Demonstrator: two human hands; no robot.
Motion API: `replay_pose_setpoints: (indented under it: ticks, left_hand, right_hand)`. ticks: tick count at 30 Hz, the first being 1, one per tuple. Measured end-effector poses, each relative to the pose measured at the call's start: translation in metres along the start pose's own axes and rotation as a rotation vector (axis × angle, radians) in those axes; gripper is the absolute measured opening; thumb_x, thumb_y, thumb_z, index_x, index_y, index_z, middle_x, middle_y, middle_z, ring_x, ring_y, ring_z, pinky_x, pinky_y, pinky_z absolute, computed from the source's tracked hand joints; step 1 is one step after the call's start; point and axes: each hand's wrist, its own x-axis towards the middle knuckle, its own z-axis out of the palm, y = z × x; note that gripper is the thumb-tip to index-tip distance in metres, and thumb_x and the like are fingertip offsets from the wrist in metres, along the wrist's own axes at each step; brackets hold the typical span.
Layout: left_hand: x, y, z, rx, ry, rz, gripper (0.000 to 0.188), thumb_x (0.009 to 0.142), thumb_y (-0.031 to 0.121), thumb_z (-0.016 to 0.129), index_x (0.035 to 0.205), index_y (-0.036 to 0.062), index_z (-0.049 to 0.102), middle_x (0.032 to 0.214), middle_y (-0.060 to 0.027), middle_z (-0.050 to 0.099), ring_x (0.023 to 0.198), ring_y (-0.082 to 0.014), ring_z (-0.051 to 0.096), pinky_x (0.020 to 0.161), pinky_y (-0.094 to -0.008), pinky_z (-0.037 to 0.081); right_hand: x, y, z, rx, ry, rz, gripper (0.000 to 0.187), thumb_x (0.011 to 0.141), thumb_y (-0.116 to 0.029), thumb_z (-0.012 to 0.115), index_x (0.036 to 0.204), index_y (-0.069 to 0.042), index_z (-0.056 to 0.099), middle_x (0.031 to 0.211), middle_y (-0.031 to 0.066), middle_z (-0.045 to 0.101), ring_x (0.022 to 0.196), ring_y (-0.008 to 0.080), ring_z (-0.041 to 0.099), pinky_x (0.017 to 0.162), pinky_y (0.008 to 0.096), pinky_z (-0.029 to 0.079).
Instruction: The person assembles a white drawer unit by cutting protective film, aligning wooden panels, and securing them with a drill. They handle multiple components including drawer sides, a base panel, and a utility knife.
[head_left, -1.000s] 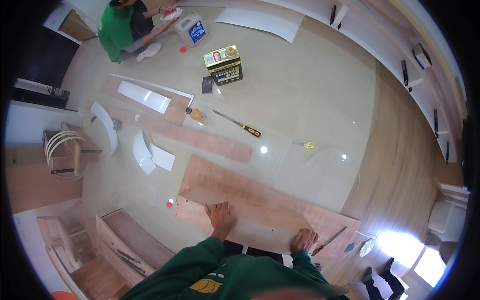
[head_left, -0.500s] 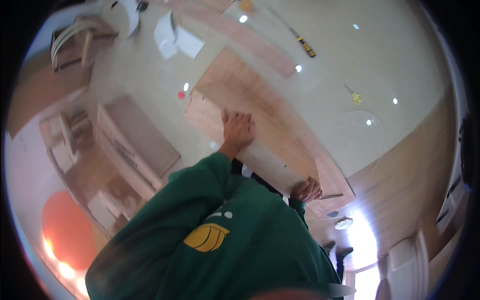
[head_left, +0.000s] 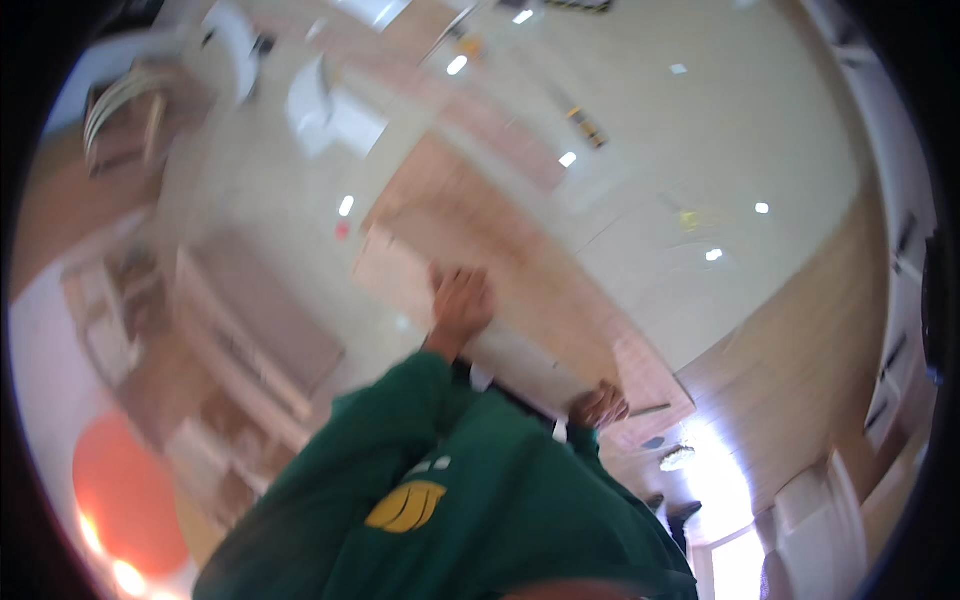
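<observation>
A narrow wooden board (head_left: 515, 362) lies lengthwise in front of my body, along the near side of a larger wooden panel (head_left: 430, 185). My left hand (head_left: 462, 305) is closed over the narrow board's upper edge, left of its middle. At its right end my right hand (head_left: 600, 405) curls its fingers round the corner. Close by the right hand, a thin dark rod-like tool (head_left: 652, 409) rests on the panel. Motion blur softens the scene, and the narrow board's underside is hidden.
Beyond lie a long plank (head_left: 510, 145), a screwdriver with a yellow and black handle (head_left: 587, 128), yellow-handled scissors (head_left: 688, 219) and white sheets (head_left: 350, 125). A wooden drawer-like piece (head_left: 270, 300) sits at left. A round orange object (head_left: 128, 500) is at lower left.
The whole view has shifted, with the floor objects sitting lower and slightly left in the picture, and it is blurrier. Both hands keep their places on the narrow board.
</observation>
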Motion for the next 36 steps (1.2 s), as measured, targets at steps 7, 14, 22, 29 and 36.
replay_pose_setpoints:
  ticks: [7, 14, 22, 29, 36]
  left_hand:
    - [0.017, 0.015, -0.017, 0.012, -0.171, -0.098, 0.019, 0.084, 0.023, 0.057, 0.093, 0.0108, 0.069, 0.087, -0.0057, 0.068, 0.097, -0.0257, 0.058, 0.112, -0.061, 0.018]
    - [0.014, 0.016, -0.019, 0.01, -0.21, -0.118, 0.024, 0.089, 0.027, 0.052, 0.091, 0.0104, 0.069, 0.088, -0.0067, 0.069, 0.102, -0.0276, 0.056, 0.114, -0.0598, 0.013]
    - [0.016, 0.012, -0.017, 0.025, -0.26, -0.119, 0.027, 0.09, 0.028, 0.049, 0.089, 0.0098, 0.069, 0.09, -0.0085, 0.069, 0.104, -0.0301, 0.055, 0.115, -0.0595, 0.011]
    - [0.014, 0.003, -0.002, 0.069, -0.135, -0.064, 0.026, 0.088, 0.027, 0.052, 0.088, 0.0084, 0.07, 0.092, -0.0119, 0.069, 0.101, -0.0325, 0.059, 0.114, -0.0604, 0.014]
    - [0.019, 0.011, -0.012, 0.075, -0.314, -0.171, 0.028, 0.092, 0.027, 0.048, 0.092, 0.0101, 0.071, 0.091, -0.0064, 0.069, 0.105, -0.0272, 0.055, 0.114, -0.0591, 0.013]
  right_hand:
    - [0.057, -0.019, 0.014, -0.017, -0.176, 0.312, 0.025, 0.089, -0.028, 0.052, 0.094, -0.009, 0.068, 0.095, 0.0116, 0.067, 0.093, 0.03, 0.06, 0.093, 0.0485, 0.036]
    - [0.347, -0.121, 0.062, 0.343, -0.423, -0.271, 0.045, 0.088, -0.028, 0.056, 0.123, -0.001, 0.056, 0.107, 0.0261, 0.065, 0.102, 0.0415, 0.06, 0.091, 0.0482, 0.048]
    - [0.575, -0.297, -0.107, 0.336, -0.157, -0.435, 0.067, 0.084, -0.019, 0.055, 0.147, -0.009, 0.033, 0.119, 0.0284, 0.06, 0.112, 0.0415, 0.058, 0.099, 0.0465, 0.046]
    - [0.613, -0.371, -0.182, 0.04, 0.039, -0.457, 0.074, 0.08, -0.018, 0.056, 0.149, -0.009, 0.029, 0.115, 0.0272, 0.063, 0.105, 0.0406, 0.062, 0.094, 0.0456, 0.049]
    - [0.475, -0.267, -0.027, 0.477, -0.006, -0.587, 0.048, 0.079, -0.024, 0.063, 0.12, -0.001, 0.061, 0.115, 0.0266, 0.063, 0.11, 0.0419, 0.059, 0.098, 0.0458, 0.046]
